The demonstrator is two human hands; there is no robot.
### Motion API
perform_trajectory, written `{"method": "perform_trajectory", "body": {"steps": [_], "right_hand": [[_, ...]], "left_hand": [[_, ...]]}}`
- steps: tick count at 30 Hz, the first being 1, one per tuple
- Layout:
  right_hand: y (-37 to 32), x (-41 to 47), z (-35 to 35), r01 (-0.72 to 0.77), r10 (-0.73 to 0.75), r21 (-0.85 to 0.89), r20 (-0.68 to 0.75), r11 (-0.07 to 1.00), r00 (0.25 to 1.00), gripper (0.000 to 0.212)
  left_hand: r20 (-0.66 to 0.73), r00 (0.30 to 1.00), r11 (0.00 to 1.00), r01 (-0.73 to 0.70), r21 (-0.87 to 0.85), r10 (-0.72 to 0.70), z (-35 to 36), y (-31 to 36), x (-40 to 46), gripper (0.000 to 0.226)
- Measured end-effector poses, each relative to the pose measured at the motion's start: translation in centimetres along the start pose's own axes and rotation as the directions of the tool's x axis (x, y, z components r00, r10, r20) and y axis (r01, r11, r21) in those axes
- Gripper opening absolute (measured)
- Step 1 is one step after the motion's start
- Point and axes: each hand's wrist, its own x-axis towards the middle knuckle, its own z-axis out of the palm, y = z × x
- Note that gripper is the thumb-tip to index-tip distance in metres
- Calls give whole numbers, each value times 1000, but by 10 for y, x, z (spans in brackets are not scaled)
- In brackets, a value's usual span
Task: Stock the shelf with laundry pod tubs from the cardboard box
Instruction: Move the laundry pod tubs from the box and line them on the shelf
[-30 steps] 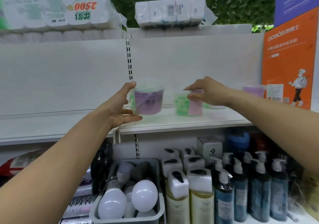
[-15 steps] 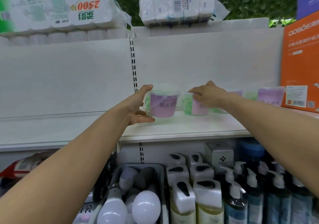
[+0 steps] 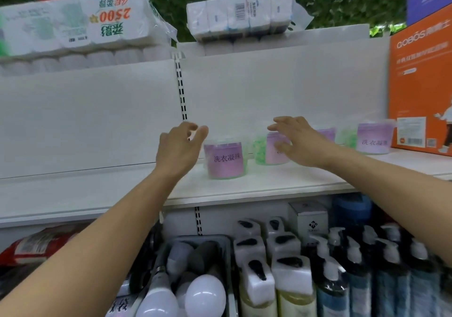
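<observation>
A clear tub with a purple label point(image 3: 225, 160) stands upright on the white shelf point(image 3: 244, 189). Just left of it hovers my left hand point(image 3: 179, 148), fingers relaxed and off the tub. A second tub with green pods and a pink label point(image 3: 265, 150) stands to its right. My right hand point(image 3: 297, 140) is spread in front of that tub, not gripping it. Farther right stand a tub mostly hidden by my right hand point(image 3: 326, 133) and a purple-labelled tub point(image 3: 373, 140). The cardboard box is out of view.
An orange carton point(image 3: 420, 84) stands at the shelf's right end. Toilet-paper packs point(image 3: 73, 23) and tissue packs point(image 3: 239, 13) lie on top of the unit. Below are pump bottles point(image 3: 293, 267) and a grey bin of light bulbs point(image 3: 195, 292). The shelf's left half is bare.
Both hands have let go of their tubs and drawn back a little. The two tubs now stand on the shelf by themselves.
</observation>
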Motion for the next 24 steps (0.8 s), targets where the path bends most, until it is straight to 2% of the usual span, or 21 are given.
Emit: {"method": "perform_trajectory", "body": {"steps": [2, 4, 7, 13, 21, 24], "right_hand": [[-1, -10, -1, 33, -34, -18, -48, 999, 998, 44], [-2, -15, -3, 43, -46, -65, -50, 997, 998, 43], [0, -15, -6, 50, -52, -118, -15, 992, 999, 45], [6, -1, -5, -13, 28, -142, 102, 990, 994, 53], [-6, 0, -2, -43, 67, -169, 135, 985, 989, 54], [-14, -8, -5, -67, 83, -139, 113, 988, 990, 52]], "left_hand": [[11, 978, 972, -210, 108, 210, 4, 14, -16, 49], [110, 945, 895, -327, 304, 308, 14, 21, -25, 53], [129, 948, 868, -320, 379, 293, 22, 21, -16, 51], [165, 967, 854, -251, 456, 196, 39, 18, 12, 44], [201, 970, 852, -218, 476, 136, 54, 16, 41, 41], [297, 950, 877, -217, 428, 90, 48, 16, 38, 46]]}}
